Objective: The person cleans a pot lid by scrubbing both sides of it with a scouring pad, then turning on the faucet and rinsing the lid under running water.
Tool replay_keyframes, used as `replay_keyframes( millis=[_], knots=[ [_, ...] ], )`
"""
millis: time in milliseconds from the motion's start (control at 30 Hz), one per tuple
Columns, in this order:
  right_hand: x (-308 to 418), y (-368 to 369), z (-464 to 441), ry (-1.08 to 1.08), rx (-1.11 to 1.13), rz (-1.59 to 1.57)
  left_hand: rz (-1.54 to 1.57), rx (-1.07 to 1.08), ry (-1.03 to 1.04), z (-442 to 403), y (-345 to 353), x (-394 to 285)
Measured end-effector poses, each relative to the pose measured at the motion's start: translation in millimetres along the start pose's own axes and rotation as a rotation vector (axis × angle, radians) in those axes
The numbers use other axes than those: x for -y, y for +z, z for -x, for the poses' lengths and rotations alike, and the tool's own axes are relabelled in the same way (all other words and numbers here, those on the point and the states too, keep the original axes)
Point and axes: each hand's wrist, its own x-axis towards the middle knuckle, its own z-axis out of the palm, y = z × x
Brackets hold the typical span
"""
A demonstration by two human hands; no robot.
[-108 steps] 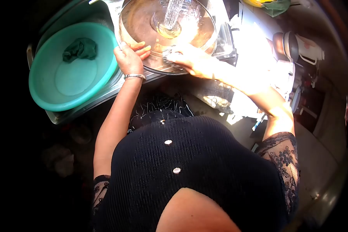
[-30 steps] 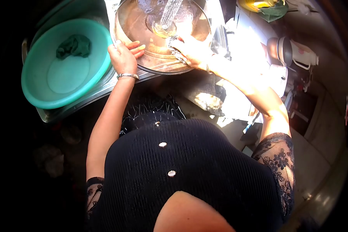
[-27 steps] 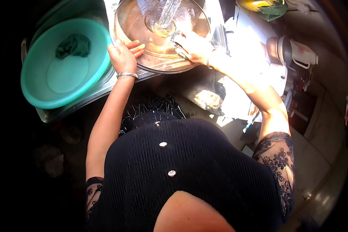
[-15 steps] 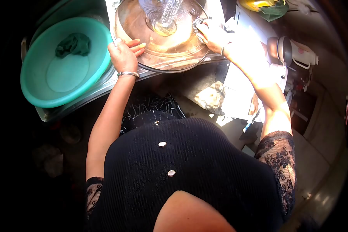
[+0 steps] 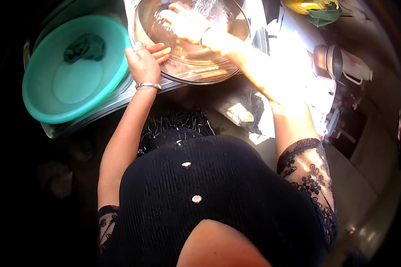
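A wide, round metal basin (image 5: 192,66) with a dark rim sits at the top centre under running water (image 5: 208,6). My left hand (image 5: 145,62) grips its left rim, with the fingers reaching over the inside wall. Inside the basin, toward its far left side, my right hand (image 5: 182,23) presses a steel wool scrubber (image 5: 162,21) against the metal. Only part of the scrubber shows past the fingers. Glare and water blur the far part of the basin.
To the left, a green plastic tub (image 5: 75,109) with a dark green cloth (image 5: 85,48) in it rests on the metal sink counter (image 5: 116,99). A yellow and green bag (image 5: 314,10) lies at the upper right. Pots (image 5: 332,62) and a white jug (image 5: 355,66) stand farther right.
My right hand has swept the scrubber from the basin's right wall across to its far left side. The basin has shifted slightly. My left hand stays on the rim.
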Motion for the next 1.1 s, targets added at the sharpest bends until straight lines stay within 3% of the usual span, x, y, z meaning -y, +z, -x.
replay_keyframes(
  millis=[167,333,400,467,500,533,633,667,700,733,767,967,1033,1100],
  knots=[
    [-62,-32,40,0.167,0.234,0.271,0.012,0.012,0.015,1,0,0],
    [-51,-66,93,0.149,0.428,0.419,0.013,-0.009,0.002,2,3,-3],
    [-1,-81,105,0.349,0.394,0.143,0.019,-0.015,0.003,1,3,-2],
    [49,-82,105,0.220,0.208,0.042,0.019,-0.022,0.003,1,2,-2],
    [63,-77,95,0.206,0.247,-0.182,-0.003,-0.022,0.008,0,1,-1],
    [69,-58,87,0.064,0.105,-0.263,-0.026,-0.021,0.013,-2,0,0],
    [66,-46,16,0.076,0.206,-0.171,-0.049,-0.030,0.027,-3,-1,4],
    [50,-27,3,0.035,0.076,-0.048,-0.050,-0.035,0.031,-3,-1,4],
    [38,-35,-21,0.158,0.305,0.009,0.005,0.008,-0.002,-2,0,0],
    [-10,18,-17,0.003,0.064,-0.018,0.007,0.012,0.000,-1,0,0],
    [-28,19,-20,0.031,0.069,0.056,0.010,0.018,0.002,-1,0,0],
    [-39,-62,54,0.288,0.369,0.140,0.013,0.039,-0.006,-2,-2,0],
    [-29,-80,79,0.404,0.344,0.097,0.001,0.024,-0.012,-3,-1,-1],
    [-13,-87,105,0.532,0.141,0.020,-0.008,0.037,-0.015,-4,-2,-1]
  ],
)
